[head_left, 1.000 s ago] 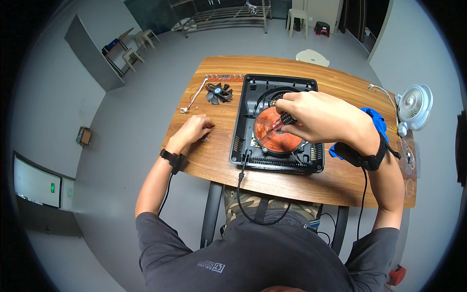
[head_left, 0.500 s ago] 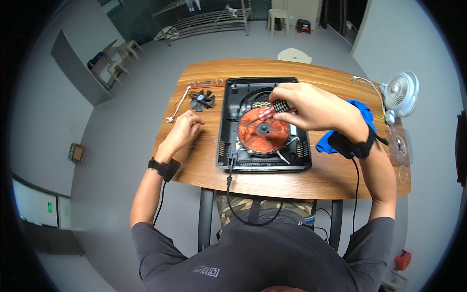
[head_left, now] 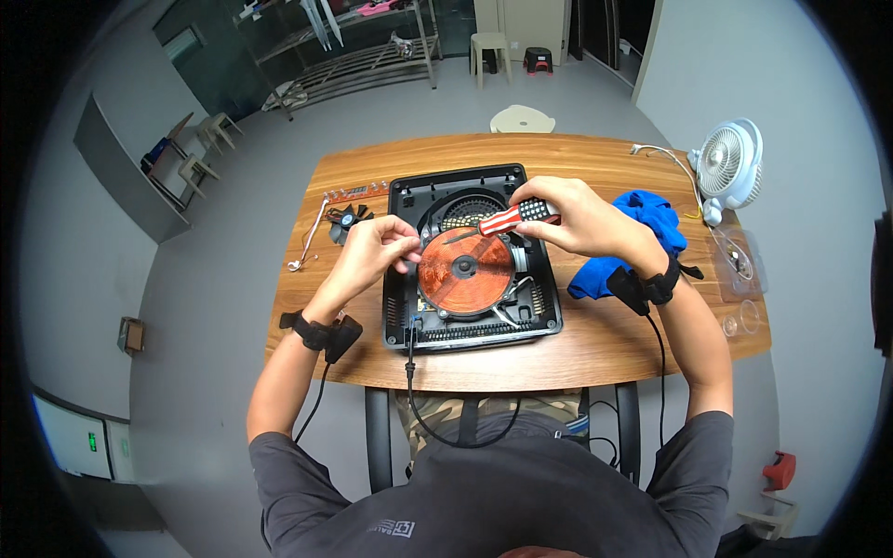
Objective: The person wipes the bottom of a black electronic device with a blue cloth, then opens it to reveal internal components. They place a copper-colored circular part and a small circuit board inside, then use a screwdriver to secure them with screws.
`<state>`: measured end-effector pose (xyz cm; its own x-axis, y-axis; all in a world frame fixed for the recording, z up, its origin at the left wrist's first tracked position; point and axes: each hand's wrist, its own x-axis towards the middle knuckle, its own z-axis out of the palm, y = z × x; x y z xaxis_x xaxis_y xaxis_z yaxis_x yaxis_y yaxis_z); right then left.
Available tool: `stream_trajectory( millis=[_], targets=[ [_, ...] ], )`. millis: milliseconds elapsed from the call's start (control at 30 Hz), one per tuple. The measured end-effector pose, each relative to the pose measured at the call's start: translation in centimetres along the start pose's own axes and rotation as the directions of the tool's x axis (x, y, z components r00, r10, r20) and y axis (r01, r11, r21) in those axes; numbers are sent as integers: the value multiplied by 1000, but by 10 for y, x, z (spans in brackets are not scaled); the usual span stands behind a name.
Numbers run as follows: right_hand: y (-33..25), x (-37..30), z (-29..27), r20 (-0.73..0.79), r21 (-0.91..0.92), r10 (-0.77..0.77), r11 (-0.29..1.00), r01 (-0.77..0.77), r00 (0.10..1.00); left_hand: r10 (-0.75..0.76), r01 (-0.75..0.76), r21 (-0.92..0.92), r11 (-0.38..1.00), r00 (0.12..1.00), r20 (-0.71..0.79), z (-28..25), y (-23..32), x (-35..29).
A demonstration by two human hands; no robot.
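An opened induction cooker base, a black plastic housing [head_left: 549, 279], lies on the table in front of me with its round copper coil [head_left: 446, 286] exposed. My right hand [head_left: 584, 221] is closed round a screwdriver [head_left: 500, 221] with a red-and-white striped, dark-dotted handle. Its shaft points left over the coil's far edge. Beside the coil's left edge, my left hand [head_left: 377, 251] is in a pinch; whatever lies between the fingertips is too small to make out. A black cable [head_left: 410, 370] runs off the housing's near edge.
A black fan rotor [head_left: 346, 223] and a narrow red circuit board [head_left: 358, 192] with a white wire lie at the far left. To the right are a crumpled blue cloth [head_left: 651, 219], a clear plastic tray [head_left: 739, 260] and a small white fan [head_left: 730, 166].
My left hand has come from the bare tabletop to the coil's left edge, its fingers now pinched. The screwdriver has tilted flatter, its shaft now pointing left. The whole view has shifted slightly.
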<state>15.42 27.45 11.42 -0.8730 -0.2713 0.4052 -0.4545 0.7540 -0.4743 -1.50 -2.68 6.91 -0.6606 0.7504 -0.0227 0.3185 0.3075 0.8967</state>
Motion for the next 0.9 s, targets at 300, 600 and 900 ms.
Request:
stream_trajectory(
  millis=[300, 600, 900],
  targets=[
    [3, -4, 3, -81, 67, -3, 998, 9, 997, 10, 2, -264, 964, 999, 44, 19, -4, 7],
    [-6, 2, 2, -67, 108, 15, 994, -8, 998, -45, 52, -275, 960, 999, 30, 19, -16, 10],
    [-6, 5, 5, -122, 115, -21, 993, 35, 992, -36, 51, -532, 845, 999, 37, 8, -23, 5]
  ],
)
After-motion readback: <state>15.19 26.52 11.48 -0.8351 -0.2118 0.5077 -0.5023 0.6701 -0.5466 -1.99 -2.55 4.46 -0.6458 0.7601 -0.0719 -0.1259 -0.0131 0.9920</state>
